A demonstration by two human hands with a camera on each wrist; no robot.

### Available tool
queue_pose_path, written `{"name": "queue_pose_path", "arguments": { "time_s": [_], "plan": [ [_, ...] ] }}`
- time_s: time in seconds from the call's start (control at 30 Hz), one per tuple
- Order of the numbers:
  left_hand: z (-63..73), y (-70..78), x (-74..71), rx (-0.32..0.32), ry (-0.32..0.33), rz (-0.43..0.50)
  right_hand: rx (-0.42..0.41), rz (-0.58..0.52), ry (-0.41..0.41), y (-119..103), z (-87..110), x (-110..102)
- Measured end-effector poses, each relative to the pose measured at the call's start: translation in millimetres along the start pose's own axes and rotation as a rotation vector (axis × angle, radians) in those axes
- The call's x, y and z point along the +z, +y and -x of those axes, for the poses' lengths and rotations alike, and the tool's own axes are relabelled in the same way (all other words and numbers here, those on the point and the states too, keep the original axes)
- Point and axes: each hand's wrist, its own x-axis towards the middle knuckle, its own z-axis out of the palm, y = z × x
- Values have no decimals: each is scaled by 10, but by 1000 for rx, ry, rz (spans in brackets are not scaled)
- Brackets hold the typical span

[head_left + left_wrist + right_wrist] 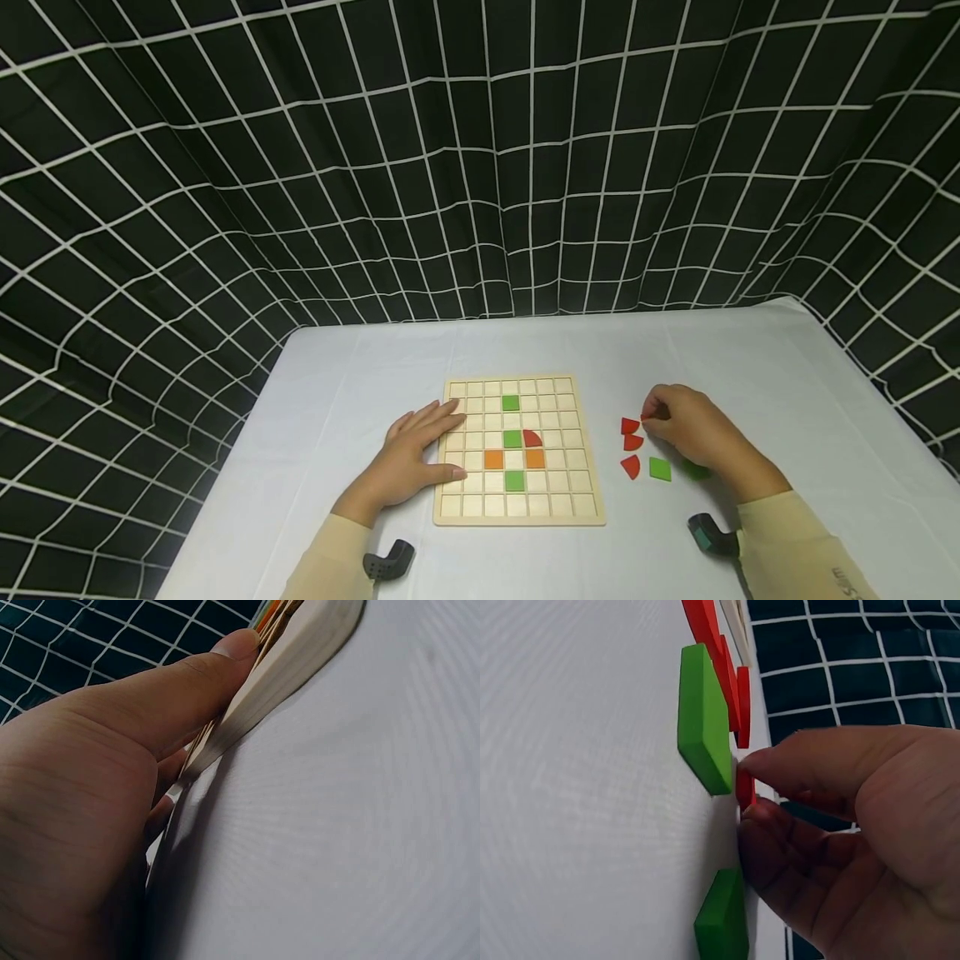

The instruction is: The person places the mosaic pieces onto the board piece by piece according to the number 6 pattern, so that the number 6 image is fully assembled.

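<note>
Right hand (690,425): grip pinching a small red piece (745,786), thumb one side, fingertips the other. Piece sits right of the board (562,481), well apart from its right edge, just beside the top one of three loose red quarter-shapes (631,467). Can't tell if it touches the surface (360,358).

Left hand (416,450): grip released, fingers spread, lying across the board's left edge; thumb tip on the same edge nearer the person, resting on the rim in left wrist view.

Board lies flat, gridded, pale wood. On it: three green squares (511,403) in one column, two orange squares (535,458) with one cell between them, one red quarter-circle (532,438) just right of the middle green.

Room: strip of white surface runs between board's right edge and the loose reds. Wider band between board's far edge and the black gridded cloth (510,167). More surface on the near side, between the forearms.

Tight around right hand: loose reds close on its left, one loose green tile (660,469) nearer the person, another green tile (696,472) partly hidden under the hand. Both sleeves (795,542) come in from the near edge of view.
</note>
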Motion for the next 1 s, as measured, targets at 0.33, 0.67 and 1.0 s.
{"name": "queue_pose_path", "arguments": {
  "time_s": [0.33,0.67,1.0],
  "plan": [
    [3,0,-2,-6,-5,-12,32,55,-6,-53,15,15],
    [10,8,-7,-10,0,-12,-12,12,-12,16,-3,-2],
    [5,-4,-6,2,-2,-12,-15,-58,-7,64,23,-56]
  ]
}}
